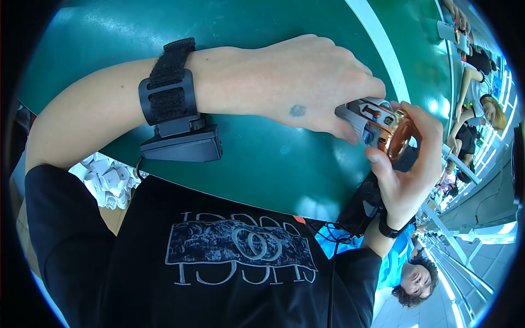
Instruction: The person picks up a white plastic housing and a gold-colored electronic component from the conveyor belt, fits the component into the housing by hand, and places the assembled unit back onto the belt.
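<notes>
My left hand reaches across from the left, its back toward me and its fingers closed on the grey end of a small device. My right hand comes up from the lower right, thumb and fingers curled round the device's shiny copper-coloured round end. Between the hands, the device's grey casing shows cut-outs with small parts inside. Its exact kind cannot be made out. Both hands hold it just above the green table, and the left fingertips are hidden.
The green tabletop has a white stripe running across it. Rolled white pieces lie in a heap below the near edge at left. Black straps and a dark box sit on my left wrist. Other people work at the right.
</notes>
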Demonstrator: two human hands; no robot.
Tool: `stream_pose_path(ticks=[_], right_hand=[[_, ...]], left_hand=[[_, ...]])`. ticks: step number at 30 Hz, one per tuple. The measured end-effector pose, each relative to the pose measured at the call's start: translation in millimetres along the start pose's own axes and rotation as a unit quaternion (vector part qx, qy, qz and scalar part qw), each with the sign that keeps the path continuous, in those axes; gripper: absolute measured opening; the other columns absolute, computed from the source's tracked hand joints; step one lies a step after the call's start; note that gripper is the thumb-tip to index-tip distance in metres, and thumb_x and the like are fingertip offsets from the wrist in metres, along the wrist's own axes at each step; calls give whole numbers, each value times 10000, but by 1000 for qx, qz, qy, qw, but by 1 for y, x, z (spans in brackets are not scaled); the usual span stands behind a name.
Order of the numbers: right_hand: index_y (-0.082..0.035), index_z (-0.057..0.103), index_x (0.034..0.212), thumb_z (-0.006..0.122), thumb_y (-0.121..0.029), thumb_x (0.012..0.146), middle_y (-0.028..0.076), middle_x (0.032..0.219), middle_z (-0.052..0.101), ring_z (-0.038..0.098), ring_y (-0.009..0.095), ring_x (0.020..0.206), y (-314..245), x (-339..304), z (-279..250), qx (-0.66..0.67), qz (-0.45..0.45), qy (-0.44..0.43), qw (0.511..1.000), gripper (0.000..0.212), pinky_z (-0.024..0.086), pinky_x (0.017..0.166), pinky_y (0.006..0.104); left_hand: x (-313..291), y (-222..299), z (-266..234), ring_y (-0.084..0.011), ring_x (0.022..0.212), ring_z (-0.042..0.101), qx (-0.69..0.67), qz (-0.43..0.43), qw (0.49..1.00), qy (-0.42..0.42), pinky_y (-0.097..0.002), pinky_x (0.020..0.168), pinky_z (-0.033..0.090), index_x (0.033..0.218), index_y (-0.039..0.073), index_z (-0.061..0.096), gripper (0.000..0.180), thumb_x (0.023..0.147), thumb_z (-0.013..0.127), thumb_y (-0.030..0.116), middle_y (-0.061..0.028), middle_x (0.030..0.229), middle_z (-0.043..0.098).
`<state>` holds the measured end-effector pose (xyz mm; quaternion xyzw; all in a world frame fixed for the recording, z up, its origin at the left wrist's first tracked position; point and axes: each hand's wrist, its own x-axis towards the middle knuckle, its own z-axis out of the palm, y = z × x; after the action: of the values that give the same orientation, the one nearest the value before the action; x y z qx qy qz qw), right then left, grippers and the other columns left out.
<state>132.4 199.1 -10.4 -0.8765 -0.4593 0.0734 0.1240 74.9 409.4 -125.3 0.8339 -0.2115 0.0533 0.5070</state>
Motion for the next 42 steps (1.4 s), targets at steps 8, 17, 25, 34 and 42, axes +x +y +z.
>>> stream_pose_path(ticks=[8, 17, 25, 34, 42], right_hand=[[-9, 468, 1403, 846, -458, 807, 190, 1333, 573, 656, 365, 1116, 8, 2, 21, 38, -28, -56, 997, 836, 555, 926, 402], [-19, 431, 1415, 860, -451, 789, 229, 1367, 547, 641, 404, 1159, 12, 2, 24, 61, -52, -66, 995, 873, 582, 905, 431], [-29, 461, 1379, 835, -529, 781, 256, 1374, 542, 636, 402, 1158, 33, -4, 32, 126, -96, -42, 986, 865, 578, 910, 431], [-35, 486, 1369, 808, -578, 788, 228, 1325, 601, 683, 366, 1106, 23, -7, 22, 43, -63, -14, 997, 857, 601, 876, 417], [-23, 510, 1356, 828, -574, 772, 222, 1293, 627, 694, 354, 1100, 18, -12, 24, 50, -48, 29, 997, 864, 604, 881, 417]], left_hand=[[5, 14, -29, -269, 707, 720, -131, -118, 976, -125, -357, 636, 553, 1269, 5, 646, 442, 882, 740, 198, -142, 883, 732], [2, 10, -21, -225, 695, 736, -204, -112, 971, -58, -313, 575, 535, 1260, -37, 638, 327, 961, 584, 83, -157, 795, 728], [2, 9, -19, -230, 716, 737, -250, -158, 954, -48, -385, 687, 571, 1170, -34, 694, 315, 892, 613, 90, -176, 979, 757], [1, 16, -26, -260, 748, 729, -251, -176, 946, -105, -384, 700, 560, 1198, -22, 667, 341, 908, 658, 158, -169, 947, 743], [-3, 7, -12, -323, 784, 721, -179, -59, 979, -73, -404, 697, 550, 1365, 12, 547, 505, 922, 742, 153, -194, 1029, 706]])
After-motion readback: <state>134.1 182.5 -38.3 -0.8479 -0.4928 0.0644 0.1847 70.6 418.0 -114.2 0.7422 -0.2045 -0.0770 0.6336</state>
